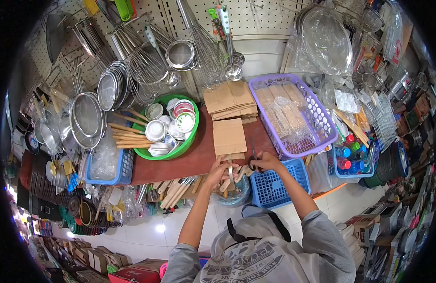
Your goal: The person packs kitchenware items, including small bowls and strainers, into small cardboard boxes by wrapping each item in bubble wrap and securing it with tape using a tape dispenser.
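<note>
My left hand [219,173] is closed around a roll of tape [230,173] at the front edge of the red-brown table [180,167]. Black-handled scissors [253,159] are in my right hand [266,162], with the blades pointing up, away from me. Just beyond my left hand lies a flat piece of brown cardboard [229,137]. Behind it is a stack of cardboard pieces [230,101]. Below my right hand stands a blue basket [280,183].
A green basin [195,129] of small white bowls stands left, wooden handles leaning over its rim. At right is a purple basket [293,154] with bubble-wrapped packs [286,111]. Strainers [88,115] and whisks [145,75] hang ahead. A bag [248,243] is against my front.
</note>
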`<state>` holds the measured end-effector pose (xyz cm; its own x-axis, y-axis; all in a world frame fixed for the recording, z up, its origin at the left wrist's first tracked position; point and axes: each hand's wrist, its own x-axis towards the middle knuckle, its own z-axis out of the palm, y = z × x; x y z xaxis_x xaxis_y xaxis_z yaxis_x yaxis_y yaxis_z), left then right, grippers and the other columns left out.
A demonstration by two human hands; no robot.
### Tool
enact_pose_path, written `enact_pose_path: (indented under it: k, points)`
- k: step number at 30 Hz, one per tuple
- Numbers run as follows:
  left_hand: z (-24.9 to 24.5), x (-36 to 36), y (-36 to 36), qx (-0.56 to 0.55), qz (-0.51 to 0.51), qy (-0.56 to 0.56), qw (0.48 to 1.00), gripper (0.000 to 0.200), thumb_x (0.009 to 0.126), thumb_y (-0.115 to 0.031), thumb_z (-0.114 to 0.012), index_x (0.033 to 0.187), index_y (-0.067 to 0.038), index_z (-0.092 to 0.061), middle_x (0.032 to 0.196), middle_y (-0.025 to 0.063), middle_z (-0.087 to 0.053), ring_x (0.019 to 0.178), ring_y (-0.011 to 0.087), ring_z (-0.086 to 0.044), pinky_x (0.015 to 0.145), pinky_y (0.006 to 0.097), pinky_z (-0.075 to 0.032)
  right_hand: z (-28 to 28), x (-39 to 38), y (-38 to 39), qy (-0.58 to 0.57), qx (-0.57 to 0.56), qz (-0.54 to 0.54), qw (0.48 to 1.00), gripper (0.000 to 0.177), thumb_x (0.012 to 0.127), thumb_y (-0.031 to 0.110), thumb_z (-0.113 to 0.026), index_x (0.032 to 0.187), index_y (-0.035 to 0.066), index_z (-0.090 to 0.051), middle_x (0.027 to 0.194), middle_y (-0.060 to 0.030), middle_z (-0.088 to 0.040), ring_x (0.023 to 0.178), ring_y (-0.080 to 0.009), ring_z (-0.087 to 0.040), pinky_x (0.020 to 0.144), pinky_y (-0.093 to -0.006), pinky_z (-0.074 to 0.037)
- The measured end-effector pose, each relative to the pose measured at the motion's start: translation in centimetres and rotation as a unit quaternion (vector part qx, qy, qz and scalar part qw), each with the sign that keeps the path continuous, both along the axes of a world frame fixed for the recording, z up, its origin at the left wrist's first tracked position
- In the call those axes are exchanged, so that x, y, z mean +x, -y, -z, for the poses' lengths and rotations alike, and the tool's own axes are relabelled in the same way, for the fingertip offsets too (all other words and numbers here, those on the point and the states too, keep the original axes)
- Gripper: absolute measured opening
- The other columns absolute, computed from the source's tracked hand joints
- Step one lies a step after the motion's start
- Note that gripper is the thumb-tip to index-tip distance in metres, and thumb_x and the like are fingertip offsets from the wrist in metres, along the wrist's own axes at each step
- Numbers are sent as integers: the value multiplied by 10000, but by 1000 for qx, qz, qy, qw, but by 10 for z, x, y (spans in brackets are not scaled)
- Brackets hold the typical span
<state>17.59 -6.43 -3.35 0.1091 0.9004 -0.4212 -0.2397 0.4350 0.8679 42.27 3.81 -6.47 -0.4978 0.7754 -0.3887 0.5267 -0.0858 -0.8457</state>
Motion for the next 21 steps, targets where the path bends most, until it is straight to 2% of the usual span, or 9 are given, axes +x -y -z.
enact_pose_path:
  k: [1,4,7,10,13,14,17,20,21]
  points:
    - [0,0,0,1,1,-8,1000,552,974,-175,-529,1466,-85,-295,1124,162,-694,823,257,-731,768,369,-602,0,0,2,-35,-21,20,999,364,888,334,-725,912,7,-568,711,-87,-670,566,-139,-660,476,-265,-506]
    - [-5,-1,2,-1,-5,0,1000,541,970,-174,-534,1453,-62,-317,1129,161,-695,822,252,-729,793,369,-599,-23,0,12,-31,-30,55,998,411,908,367,-719,976,26,-499,743,-84,-673,548,-146,-648,456,-267,-498]
    - [0,-4,3,12,1,16,1000,536,967,-172,-536,1445,-46,-328,1135,162,-695,817,246,-728,792,377,-602,-58,-1,18,-25,-4,43,999,365,904,318,-741,979,32,-527,791,-64,-679,634,-133,-671,518,-267,-519]
    - [-1,-4,5,-2,-1,3,1000,527,970,-169,-536,1441,-43,-336,1138,160,-694,812,245,-728,782,365,-605,-68,2,10,-131,26,-60,989,296,909,218,-741,1050,30,-562,821,-35,-678,724,-103,-668,596,-254,-523]
    - [2,-4,8,2,12,-7,1000,570,978,-233,-557,1475,-86,-318,1170,148,-679,831,257,-726,815,385,-589,-81,6,1,-179,112,-184,960,249,894,174,-753,1071,55,-624,786,-17,-675,738,-92,-643,621,-286,-506]
    - [2,-3,9,5,2,3,1000,567,976,-209,-558,1469,-74,-313,1161,149,-684,823,251,-727,788,363,-595,-86,9,-4,-124,130,-226,958,307,890,266,-760,1092,65,-645,829,-7,-684,737,-92,-630,620,-284,-505]
    - [1,1,12,12,-21,24,999,575,970,-164,-567,1463,-50,-294,1142,151,-696,806,236,-730,728,320,-607,-131,3,-6,65,40,-265,961,373,879,376,-756,1042,56,-654,805,-6,-659,642,-102,-607,585,-259,-489]
    - [10,-1,12,15,-23,30,999,608,967,-168,-579,1477,-53,-269,1137,149,-699,798,228,-731,716,320,-607,-133,7,-17,94,20,-300,949,531,847,548,-728,1035,55,-666,791,-20,-644,604,-114,-589,564,-253,-483]
    - [11,-2,11,17,-20,29,999,617,966,-169,-581,1481,-53,-262,1135,149,-700,793,227,-731,713,319,-606,-132,7,-19,104,7,-302,948,554,838,568,-725,1036,53,-667,792,-23,-644,612,-113,-592,562,-256,-484]
